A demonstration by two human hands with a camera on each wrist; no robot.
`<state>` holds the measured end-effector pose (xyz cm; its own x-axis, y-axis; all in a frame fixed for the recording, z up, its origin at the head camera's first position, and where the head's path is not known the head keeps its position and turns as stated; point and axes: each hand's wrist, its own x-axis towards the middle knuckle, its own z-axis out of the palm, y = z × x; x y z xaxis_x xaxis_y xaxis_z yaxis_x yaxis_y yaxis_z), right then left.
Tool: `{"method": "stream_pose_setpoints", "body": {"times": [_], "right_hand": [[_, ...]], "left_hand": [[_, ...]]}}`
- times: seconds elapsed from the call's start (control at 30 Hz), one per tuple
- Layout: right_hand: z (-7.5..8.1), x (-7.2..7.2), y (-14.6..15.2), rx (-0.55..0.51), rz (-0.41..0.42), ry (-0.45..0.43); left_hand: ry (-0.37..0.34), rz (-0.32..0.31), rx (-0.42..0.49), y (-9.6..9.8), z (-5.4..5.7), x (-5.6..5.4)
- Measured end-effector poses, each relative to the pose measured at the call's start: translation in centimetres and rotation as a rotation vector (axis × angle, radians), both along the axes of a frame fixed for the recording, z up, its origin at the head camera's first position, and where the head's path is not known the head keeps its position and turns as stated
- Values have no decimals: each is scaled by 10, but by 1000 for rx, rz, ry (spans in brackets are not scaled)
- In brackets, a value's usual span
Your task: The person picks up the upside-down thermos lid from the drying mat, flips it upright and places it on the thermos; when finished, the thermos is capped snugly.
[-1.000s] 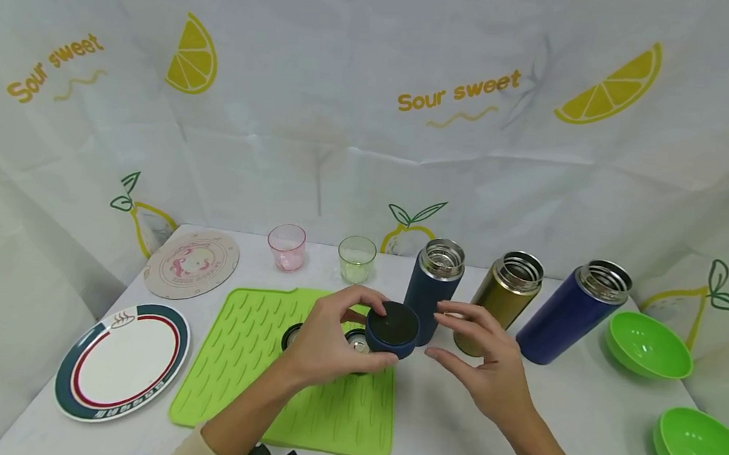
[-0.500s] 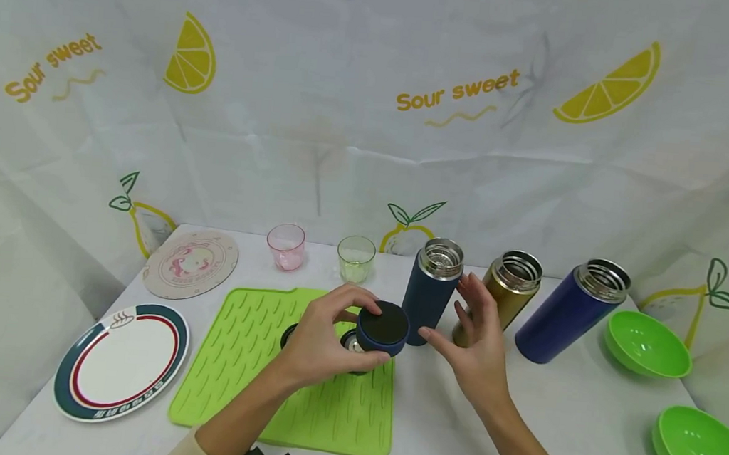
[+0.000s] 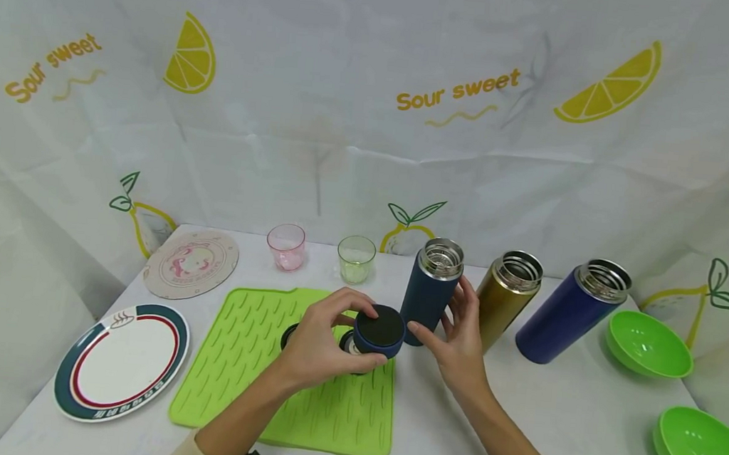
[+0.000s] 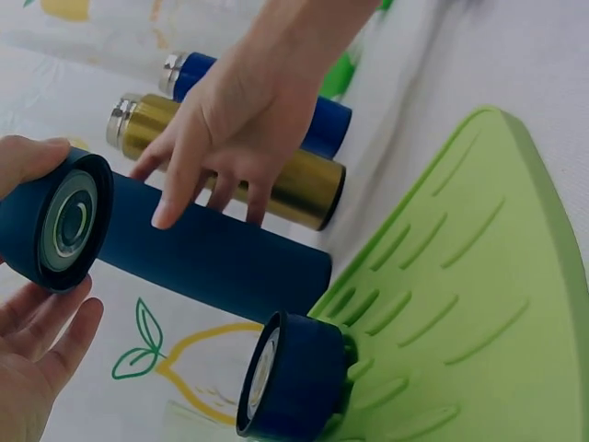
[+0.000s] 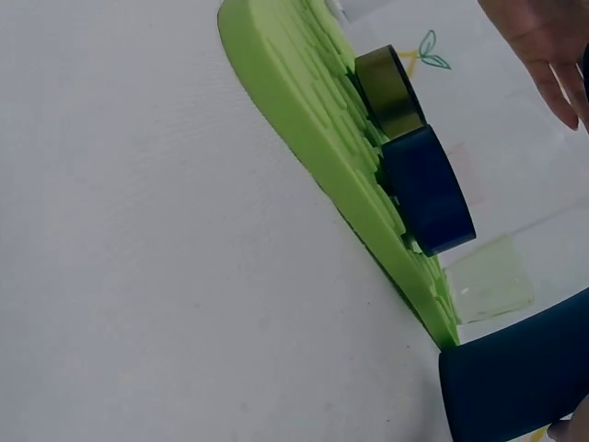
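Observation:
My left hand [image 3: 323, 342] pinches a dark blue thermos lid [image 3: 380, 327] between thumb and fingers, black top up, above the green mat [image 3: 243, 382]. Its ringed underside shows in the left wrist view. To the right, my right hand [image 3: 461, 346] is around the lower half of the uncapped dark blue thermos [image 3: 426, 297], thumb across the front and fingers at its far side. A blue lid [image 5: 428, 189] and a gold lid [image 5: 391, 92] rest on the mat, partly hidden behind my left hand in the head view.
A gold thermos [image 3: 503, 295] and a royal blue thermos [image 3: 566, 318], both uncapped, stand rightward. Green bowls [image 3: 647, 346] sit at the right edge. Pink [image 3: 287, 248] and green [image 3: 356, 260] glasses stand behind the mat; a plate [image 3: 125, 362] and round board [image 3: 191, 264] lie left.
My right hand has moved left from beside the gold thermos and come around the dark blue one. My left hand, still holding the lid, has shifted slightly left.

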<state>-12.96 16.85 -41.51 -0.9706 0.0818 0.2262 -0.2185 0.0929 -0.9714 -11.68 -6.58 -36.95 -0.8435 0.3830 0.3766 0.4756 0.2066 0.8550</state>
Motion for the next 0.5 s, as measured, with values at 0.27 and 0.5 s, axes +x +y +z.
{"method": "stream_pose_setpoints", "body": {"times": [0.27,0.5], "right_hand": [[-7,-9,-6,20,-27,-17],[-8,-13,-4,65,-46,-38]], "left_hand": [[3,6,1,0,-2,-1],[23,10,14,-2,0,-4]]}}
